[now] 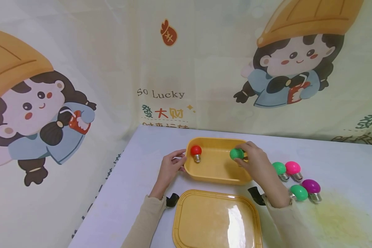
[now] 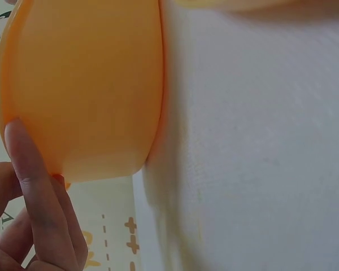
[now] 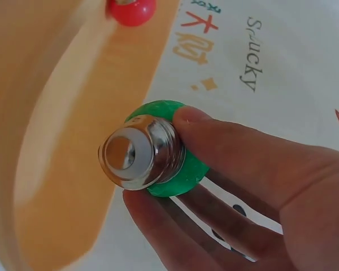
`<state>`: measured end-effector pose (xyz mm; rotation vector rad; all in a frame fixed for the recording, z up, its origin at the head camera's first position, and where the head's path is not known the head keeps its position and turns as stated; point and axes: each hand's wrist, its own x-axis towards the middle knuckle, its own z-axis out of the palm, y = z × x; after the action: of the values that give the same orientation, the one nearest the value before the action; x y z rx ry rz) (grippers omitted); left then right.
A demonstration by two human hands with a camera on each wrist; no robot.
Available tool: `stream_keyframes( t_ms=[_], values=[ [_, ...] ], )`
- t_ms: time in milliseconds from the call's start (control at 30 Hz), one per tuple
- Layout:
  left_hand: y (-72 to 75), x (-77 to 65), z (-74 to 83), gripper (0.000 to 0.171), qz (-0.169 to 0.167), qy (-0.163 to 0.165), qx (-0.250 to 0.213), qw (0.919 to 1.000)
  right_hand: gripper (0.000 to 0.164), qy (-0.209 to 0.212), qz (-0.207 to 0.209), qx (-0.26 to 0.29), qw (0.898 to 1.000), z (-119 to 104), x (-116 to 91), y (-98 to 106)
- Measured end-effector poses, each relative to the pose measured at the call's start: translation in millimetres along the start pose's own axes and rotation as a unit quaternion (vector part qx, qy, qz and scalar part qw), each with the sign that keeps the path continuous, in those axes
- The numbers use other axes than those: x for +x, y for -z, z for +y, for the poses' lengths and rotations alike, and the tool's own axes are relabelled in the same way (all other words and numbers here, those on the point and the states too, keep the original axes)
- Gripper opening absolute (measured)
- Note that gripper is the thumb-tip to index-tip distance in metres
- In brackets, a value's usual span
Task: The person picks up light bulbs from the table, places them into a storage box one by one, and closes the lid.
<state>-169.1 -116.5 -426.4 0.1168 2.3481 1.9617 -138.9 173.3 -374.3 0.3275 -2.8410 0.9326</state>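
Over the right end of a yellow plastic tub [image 1: 218, 177], my right hand [image 1: 255, 162] pinches a green light bulb [image 1: 236, 154] between thumb and fingers. In the right wrist view, the bulb's silver screw base [image 3: 141, 152] points toward the camera, and the thumb presses on its side. My left hand [image 1: 171, 168] touches the outside of the tub's left end; in the left wrist view its fingers [image 2: 31, 164] lie against the tub's smooth wall [image 2: 90, 84]. Inside the tub, at its left end, a red light bulb [image 1: 196, 151] rests with its screw base toward me.
A yellow lid or shallow tray [image 1: 204, 220] lies in front of the tub. On the table's right are a green bulb [image 1: 279, 168], a pink bulb [image 1: 292, 168], another green bulb [image 1: 299, 193] and a purple bulb [image 1: 311, 186]. A printed cloth [image 1: 210, 69] hangs behind.
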Motion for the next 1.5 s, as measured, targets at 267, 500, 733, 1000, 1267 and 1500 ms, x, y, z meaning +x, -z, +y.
stream_keyframes(
  t_ms=[267,500,733,1000,1267,1500],
  values=[
    [-1.1,0.3,0.5,0.037,-0.004,-0.001,-0.009,0.9999,0.03,0.015,-0.004,-0.01,1.0,-6,11,-5],
    [-2.4,0.2,1.0,0.037,-0.009,0.001,-0.011,0.9999,0.03,0.022,-0.015,-0.03,0.999,-11,23,-9],
    [-3.2,0.7,1.0,0.037,-0.01,0.003,-0.003,0.9999,0.032,0.031,-0.013,-0.061,0.998,-19,34,-14],
    [-2.3,-0.5,1.4,0.037,-0.004,0.007,0.001,1.0,0.037,0.018,-0.036,-0.059,0.997,-31,46,-21],
    [0.3,-2.6,2.1,0.037,-0.005,-0.005,-0.008,0.9999,0.031,0.003,-0.062,-0.029,0.998,-42,60,-28],
    [0.1,-2.3,2.4,0.038,-0.007,-0.01,-0.009,0.9999,0.028,0.008,-0.078,-0.023,0.997,-43,68,-38]
  ],
)
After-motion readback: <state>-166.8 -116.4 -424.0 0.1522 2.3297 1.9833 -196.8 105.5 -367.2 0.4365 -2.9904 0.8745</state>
